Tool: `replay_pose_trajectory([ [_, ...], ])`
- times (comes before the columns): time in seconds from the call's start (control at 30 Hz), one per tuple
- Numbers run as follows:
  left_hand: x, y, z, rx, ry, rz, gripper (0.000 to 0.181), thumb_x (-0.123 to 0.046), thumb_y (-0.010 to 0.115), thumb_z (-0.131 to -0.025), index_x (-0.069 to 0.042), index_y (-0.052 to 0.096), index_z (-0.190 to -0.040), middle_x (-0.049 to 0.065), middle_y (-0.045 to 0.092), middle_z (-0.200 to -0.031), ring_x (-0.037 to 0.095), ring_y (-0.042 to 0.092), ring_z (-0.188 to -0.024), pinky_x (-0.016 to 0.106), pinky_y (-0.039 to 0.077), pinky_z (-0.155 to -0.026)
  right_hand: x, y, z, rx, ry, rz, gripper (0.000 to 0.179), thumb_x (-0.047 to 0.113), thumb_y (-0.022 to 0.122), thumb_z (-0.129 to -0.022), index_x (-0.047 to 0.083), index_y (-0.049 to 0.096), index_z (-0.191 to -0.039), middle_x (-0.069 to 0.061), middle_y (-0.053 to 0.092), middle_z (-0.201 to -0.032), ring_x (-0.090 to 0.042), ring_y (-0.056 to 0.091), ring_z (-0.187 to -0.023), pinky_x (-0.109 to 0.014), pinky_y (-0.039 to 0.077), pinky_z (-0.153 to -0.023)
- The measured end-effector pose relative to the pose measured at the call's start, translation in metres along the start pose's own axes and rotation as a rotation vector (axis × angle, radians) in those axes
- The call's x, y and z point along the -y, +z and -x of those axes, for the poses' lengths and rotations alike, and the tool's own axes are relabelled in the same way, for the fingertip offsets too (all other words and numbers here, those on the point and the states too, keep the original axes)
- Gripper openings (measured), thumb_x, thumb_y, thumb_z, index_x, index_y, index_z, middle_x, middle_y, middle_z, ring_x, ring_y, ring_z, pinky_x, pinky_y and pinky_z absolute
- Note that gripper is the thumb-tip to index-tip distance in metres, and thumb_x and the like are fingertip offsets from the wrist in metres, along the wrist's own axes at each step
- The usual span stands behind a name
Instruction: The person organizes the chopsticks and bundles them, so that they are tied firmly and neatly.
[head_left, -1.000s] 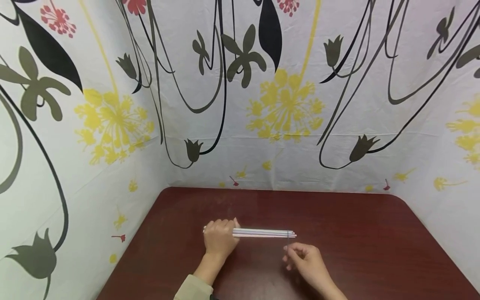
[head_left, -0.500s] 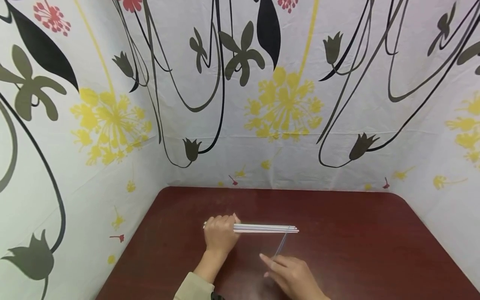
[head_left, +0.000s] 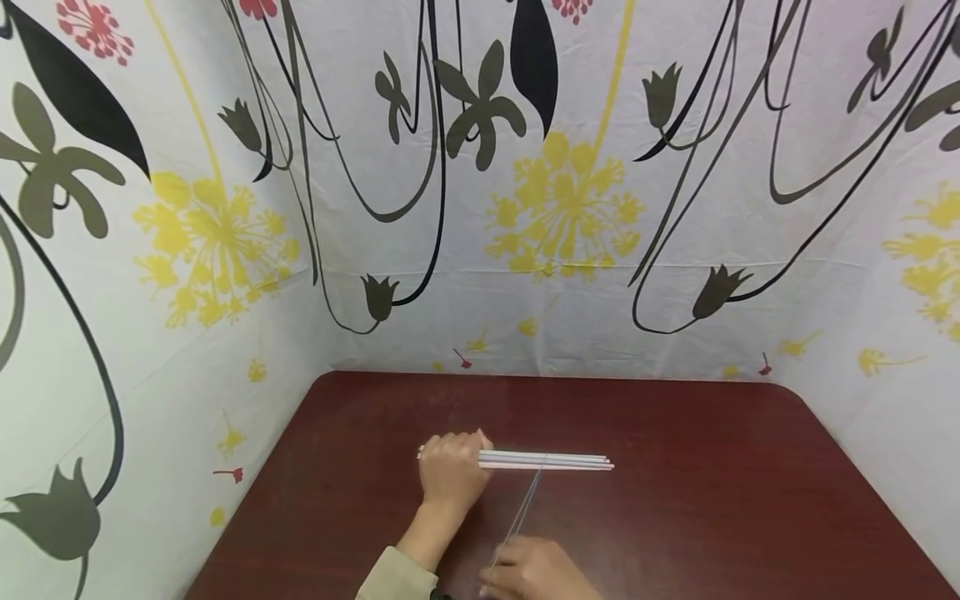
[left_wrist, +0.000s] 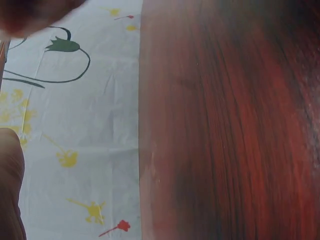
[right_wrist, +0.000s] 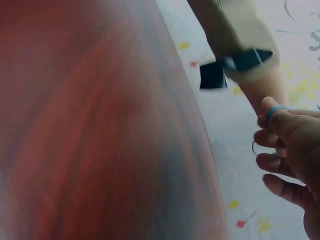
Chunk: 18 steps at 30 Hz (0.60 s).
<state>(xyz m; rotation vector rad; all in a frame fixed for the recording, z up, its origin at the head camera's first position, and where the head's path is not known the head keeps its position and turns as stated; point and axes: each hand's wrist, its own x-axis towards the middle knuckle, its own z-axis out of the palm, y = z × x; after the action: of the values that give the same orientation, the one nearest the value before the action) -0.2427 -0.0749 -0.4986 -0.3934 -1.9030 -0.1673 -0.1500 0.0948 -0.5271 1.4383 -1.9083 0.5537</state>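
Observation:
My left hand point(head_left: 453, 471) grips a bundle of thin white sticks point(head_left: 577, 461) near one end, and their longer part juts out to the right above the table. A thin blue rubber band point(head_left: 525, 504) loops over the bundle about midway along that part. It runs stretched down to my right hand point(head_left: 538, 571), lower and nearer to me. In the right wrist view the band point(right_wrist: 272, 114) hooks round the thumb and fingertips of the right hand point(right_wrist: 302, 145), which are bent. The left wrist view catches only blurred bits of the left hand point(left_wrist: 11, 180) at its edge.
A dark red-brown wooden table point(head_left: 697, 467) with rounded far corners lies below the hands. White cloth walls point(head_left: 480, 317) printed with flowers stand behind it and at its sides. A dark strap point(right_wrist: 235, 67) sits at the left sleeve's cuff.
My right hand has moved left and toward me, pulling the rubber band out long. The band's loop has slid from near the sticks' right end toward my left hand, which keeps its grip.

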Motion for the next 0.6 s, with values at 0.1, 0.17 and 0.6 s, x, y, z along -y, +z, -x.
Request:
replay_pose_trajectory([
  [0.1, 0.007, -0.002, 0.002, 0.026, -0.031, -0.017, 0.039, -0.017, 0.05, -0.083, -0.016, 0.038, -0.046, -0.002, 0.037, -0.039, 0.017, 0.032, -0.033, 0.031, 0.024, -0.037, 0.001, -0.003, -0.001, -0.102, -0.028, -0.004, 0.018, 0.028, 0.068, -0.096, 0.015, 0.078, -0.104, 0.012, 0.061, -0.078, 0.003, 0.053, -0.065, -0.006, 0.043, -0.065],
  [0.17, 0.012, -0.003, 0.002, 0.03, -0.057, -0.026, 0.039, -0.017, 0.051, -0.083, -0.016, 0.038, -0.046, -0.001, 0.037, -0.039, 0.017, 0.031, -0.033, 0.031, 0.024, -0.037, -0.003, -0.011, 0.005, -0.179, 0.008, 0.007, 0.025, 0.028, 0.062, -0.101, 0.01, 0.078, -0.107, 0.011, 0.061, -0.077, 0.003, 0.052, -0.064, -0.007, 0.044, -0.063],
  [0.6, 0.01, -0.009, -0.001, 0.048, -0.068, -0.017, 0.039, -0.017, 0.052, -0.083, -0.014, 0.04, -0.046, 0.001, 0.039, -0.04, 0.019, 0.033, -0.033, 0.032, 0.026, -0.037, -0.015, -0.024, 0.057, -0.228, 0.5, -0.036, 0.013, 0.032, 0.071, -0.092, 0.021, 0.074, -0.087, 0.014, 0.071, -0.08, 0.005, 0.062, -0.066, -0.013, 0.049, -0.061],
])
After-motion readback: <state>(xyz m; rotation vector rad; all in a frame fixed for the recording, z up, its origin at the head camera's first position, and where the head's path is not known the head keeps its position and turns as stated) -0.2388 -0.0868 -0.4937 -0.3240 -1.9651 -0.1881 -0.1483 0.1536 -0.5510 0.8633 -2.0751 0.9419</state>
